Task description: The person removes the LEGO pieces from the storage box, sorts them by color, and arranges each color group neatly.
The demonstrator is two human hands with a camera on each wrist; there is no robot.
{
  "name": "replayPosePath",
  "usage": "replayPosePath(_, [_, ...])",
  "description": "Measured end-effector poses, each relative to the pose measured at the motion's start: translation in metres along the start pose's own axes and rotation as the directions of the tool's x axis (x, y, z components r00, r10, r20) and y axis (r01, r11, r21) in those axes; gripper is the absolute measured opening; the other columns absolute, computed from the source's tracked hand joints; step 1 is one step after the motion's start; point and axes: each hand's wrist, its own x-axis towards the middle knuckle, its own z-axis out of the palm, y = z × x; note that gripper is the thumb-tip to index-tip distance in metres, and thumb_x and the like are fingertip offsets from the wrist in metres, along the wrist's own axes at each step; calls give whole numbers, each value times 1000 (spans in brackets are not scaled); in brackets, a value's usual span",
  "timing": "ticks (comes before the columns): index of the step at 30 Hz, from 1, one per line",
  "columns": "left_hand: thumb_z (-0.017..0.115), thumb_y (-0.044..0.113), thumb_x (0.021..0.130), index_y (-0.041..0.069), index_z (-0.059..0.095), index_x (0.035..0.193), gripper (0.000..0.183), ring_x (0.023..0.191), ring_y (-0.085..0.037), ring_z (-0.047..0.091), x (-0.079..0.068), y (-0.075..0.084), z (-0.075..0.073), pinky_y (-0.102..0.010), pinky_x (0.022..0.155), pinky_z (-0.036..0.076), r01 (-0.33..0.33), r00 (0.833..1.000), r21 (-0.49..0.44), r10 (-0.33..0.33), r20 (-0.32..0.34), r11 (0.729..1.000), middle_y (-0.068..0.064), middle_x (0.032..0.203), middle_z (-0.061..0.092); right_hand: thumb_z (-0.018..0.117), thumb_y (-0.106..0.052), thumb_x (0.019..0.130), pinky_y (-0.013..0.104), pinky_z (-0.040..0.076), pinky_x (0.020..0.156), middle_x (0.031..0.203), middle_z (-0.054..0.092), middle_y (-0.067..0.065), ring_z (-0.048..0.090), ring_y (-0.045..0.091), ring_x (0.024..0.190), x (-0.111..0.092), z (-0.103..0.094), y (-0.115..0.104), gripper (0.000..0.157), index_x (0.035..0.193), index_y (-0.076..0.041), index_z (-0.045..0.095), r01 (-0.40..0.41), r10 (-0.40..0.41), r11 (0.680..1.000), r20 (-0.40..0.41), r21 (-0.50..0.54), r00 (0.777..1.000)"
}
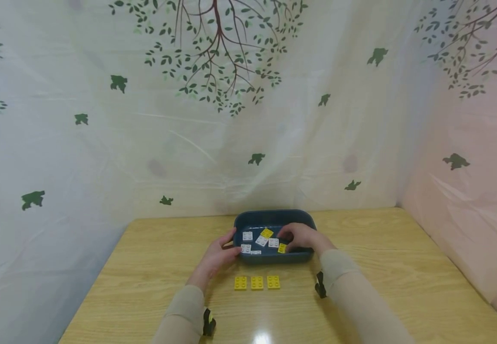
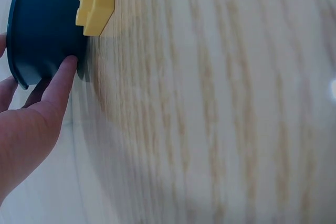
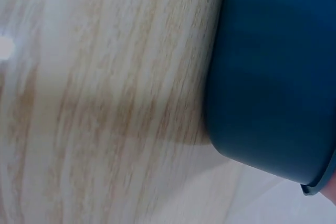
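Observation:
A dark blue plastic bin point(image 1: 270, 259) stands on the wooden table, with several white and yellow toy building bricks in it. My left hand point(image 1: 217, 258) grips its left end. In the left wrist view the thumb point(image 2: 64, 80) lies along the front wall, while the other fingers go round the end. My right hand point(image 1: 302, 236) reaches over the bin's right side, thumb and forefinger apart. Its thumb tip is right at a yellow brick point(image 1: 282, 248), and its forefinger is near a white brick point(image 1: 273, 242). The right wrist view shows mostly the bin's outer wall point(image 3: 273, 77), the fingers hidden.
Three yellow bricks lie in a row in front of the bin: a left one point(image 1: 240, 283), a middle one point(image 1: 256, 283) and a right one point(image 1: 273, 282). A leaf-patterned curtain point(image 1: 214, 167) hangs behind the wooden table point(image 1: 154, 267).

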Motion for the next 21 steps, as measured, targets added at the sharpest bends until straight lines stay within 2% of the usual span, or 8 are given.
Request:
replayPosePath(12, [69, 14, 93, 24, 39, 153, 69, 135, -37, 42, -4, 0, 2, -46, 101, 47, 3, 1000, 6, -3, -18, 1000, -12, 160, 29, 81, -3, 77, 37, 54, 85, 95, 70, 1, 64, 17, 89, -3, 3, -3, 27, 102, -6, 72, 25, -28, 998, -46, -54, 999])
replayPosePath(21, [67, 10, 93, 20, 38, 154, 68, 132, -36, 46, -7, 0, 4, -43, 98, 50, 8, 1000, 5, -8, -10, 1000, -14, 160, 28, 79, -4, 81, 36, 54, 85, 95, 71, -2, 63, 13, 87, -6, 5, -3, 21, 101, -11, 75, -31, 28, 999, -67, -44, 997])
